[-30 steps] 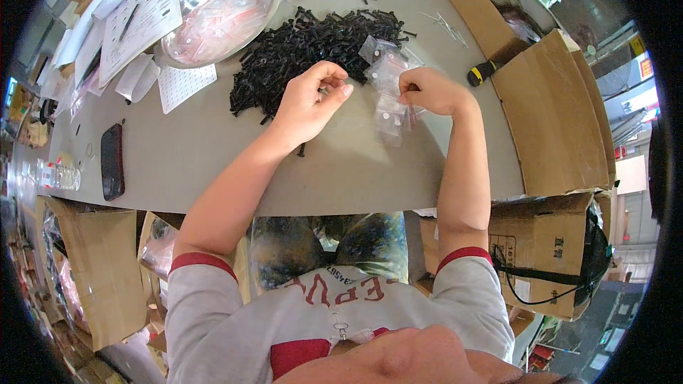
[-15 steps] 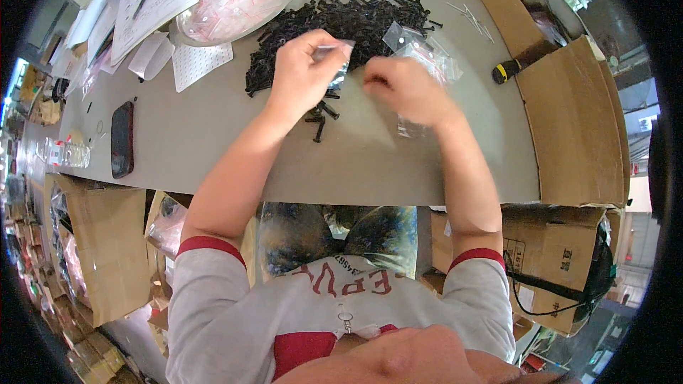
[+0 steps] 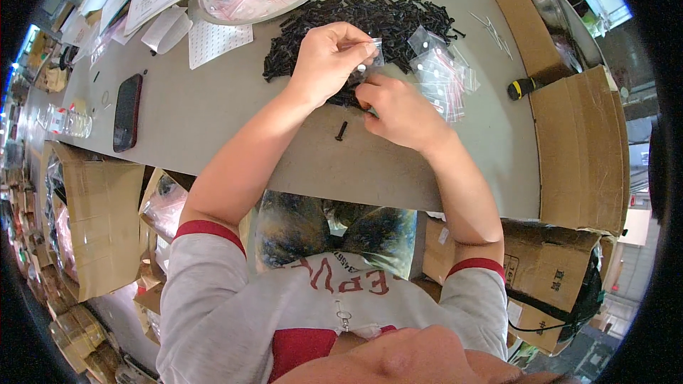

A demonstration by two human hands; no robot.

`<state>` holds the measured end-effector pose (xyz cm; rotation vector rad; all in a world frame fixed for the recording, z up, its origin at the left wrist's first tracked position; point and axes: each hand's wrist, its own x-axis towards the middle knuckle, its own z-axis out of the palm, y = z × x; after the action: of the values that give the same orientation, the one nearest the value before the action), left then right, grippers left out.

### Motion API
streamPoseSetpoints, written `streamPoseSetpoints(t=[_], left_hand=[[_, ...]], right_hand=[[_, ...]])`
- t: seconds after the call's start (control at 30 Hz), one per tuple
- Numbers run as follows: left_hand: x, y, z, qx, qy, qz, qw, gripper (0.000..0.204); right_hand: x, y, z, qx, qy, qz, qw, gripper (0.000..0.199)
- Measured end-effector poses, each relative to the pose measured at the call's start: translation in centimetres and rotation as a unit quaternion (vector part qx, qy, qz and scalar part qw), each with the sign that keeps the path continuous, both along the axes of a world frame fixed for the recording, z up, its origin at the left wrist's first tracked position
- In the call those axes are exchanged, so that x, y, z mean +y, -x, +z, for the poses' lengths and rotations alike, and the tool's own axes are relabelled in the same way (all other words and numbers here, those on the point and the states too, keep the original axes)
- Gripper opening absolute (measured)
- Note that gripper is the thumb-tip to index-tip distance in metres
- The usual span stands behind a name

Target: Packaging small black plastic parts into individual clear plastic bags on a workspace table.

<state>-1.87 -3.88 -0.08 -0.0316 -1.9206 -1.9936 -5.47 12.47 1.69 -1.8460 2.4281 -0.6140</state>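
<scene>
Left hand (image 3: 324,60) pinching a small clear bag (image 3: 370,53) above the grey table (image 3: 213,114), at the near edge of the pile of black screws (image 3: 370,14). Right hand (image 3: 398,110) just below, fingers curled at the pile's edge, perhaps gripping a screw, not clear. One loose screw (image 3: 342,130) lying near. Stack of clear bags (image 3: 441,75) beside the right hand.

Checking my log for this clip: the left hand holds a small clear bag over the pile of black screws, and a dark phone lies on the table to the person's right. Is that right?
Not quite. The head view shows the phone on the person's left, not right. The rest stands: the left hand holds a small clear bag over the pile of black screws.
</scene>
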Motion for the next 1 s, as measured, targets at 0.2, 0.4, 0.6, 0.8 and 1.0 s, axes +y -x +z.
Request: streamPoseSetpoints(t=[0.2,0.4,0.6,0.8,1.0], left_hand=[[0.6,0.3,0.1,0.008,-0.027,0.030,0.999,0.013],[-0.5,-0.3,0.6,-0.040,0.071,0.025,0.996,0.013],[1.3,0.0,0.8,0.001,-0.036,-0.014,0.999,0.015],[1.2,-0.8,0.5,-0.040,0.004,-0.110,0.993,0.017],[2.0,-0.5,-0.2,-0.095,0.031,-0.182,0.978,0.025]], right_hand=[[-0.4,-0.4,-0.4,0.186,0.020,-0.060,0.980,0.008],[-0.1,-0.1,-0.3,0.215,-0.015,-0.079,0.973,0.007],[2.5,3.9,0.7,0.073,0.004,-0.123,0.990,0.007],[3.1,4.2,2.8,-0.166,0.238,-0.103,0.951,0.014],[2.2,3.6,2.3,-0.221,0.272,-0.010,0.937,0.016]])
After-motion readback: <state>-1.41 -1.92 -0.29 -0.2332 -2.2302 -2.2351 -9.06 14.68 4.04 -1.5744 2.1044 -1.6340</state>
